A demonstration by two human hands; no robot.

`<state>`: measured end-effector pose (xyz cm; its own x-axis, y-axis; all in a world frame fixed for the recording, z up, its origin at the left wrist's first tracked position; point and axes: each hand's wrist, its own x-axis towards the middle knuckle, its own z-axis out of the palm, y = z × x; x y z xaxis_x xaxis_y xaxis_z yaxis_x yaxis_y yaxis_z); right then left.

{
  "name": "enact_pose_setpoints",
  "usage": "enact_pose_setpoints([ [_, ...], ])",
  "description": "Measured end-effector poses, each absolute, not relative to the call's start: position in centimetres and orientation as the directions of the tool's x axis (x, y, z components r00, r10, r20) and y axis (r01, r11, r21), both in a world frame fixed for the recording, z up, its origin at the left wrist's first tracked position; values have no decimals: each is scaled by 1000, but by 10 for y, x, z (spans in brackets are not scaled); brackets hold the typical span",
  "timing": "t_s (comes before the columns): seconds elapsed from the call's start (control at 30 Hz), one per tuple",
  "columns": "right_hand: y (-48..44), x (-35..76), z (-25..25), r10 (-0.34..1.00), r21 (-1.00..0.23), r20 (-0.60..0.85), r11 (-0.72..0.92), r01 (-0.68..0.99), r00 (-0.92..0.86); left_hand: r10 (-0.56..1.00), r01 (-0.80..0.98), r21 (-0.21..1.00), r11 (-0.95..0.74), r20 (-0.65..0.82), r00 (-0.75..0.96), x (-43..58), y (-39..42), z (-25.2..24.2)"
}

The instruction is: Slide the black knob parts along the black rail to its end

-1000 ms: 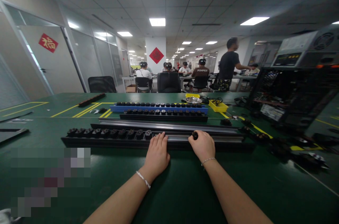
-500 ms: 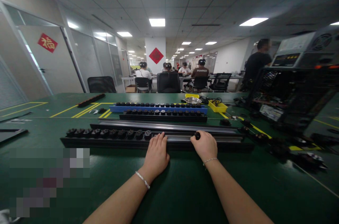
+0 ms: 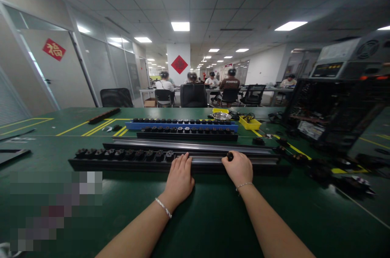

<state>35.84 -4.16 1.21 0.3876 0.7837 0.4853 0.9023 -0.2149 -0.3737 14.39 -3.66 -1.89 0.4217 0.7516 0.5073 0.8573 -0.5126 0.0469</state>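
Black rail under flat, open left hand; right hand pinches black knob; yellow tray behind

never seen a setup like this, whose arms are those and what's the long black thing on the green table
No machine here: a person wears a camera on the head, so you look forward and down along their own two bare arms. The left hand rests on a long black rail that lies across the green table. The right hand pinches a small black part at the rail's top. A row of similar black parts sits in the rail's left half. Behind lie a blue rail and a yellow tray; other people sit far back.
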Motion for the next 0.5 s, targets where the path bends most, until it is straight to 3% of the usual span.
enact_pose_setpoints([
  [0.5,-41,364,13,775,-393,448,-277,877,446,760,857,59,-511,497,419,144,-38,-17],
])
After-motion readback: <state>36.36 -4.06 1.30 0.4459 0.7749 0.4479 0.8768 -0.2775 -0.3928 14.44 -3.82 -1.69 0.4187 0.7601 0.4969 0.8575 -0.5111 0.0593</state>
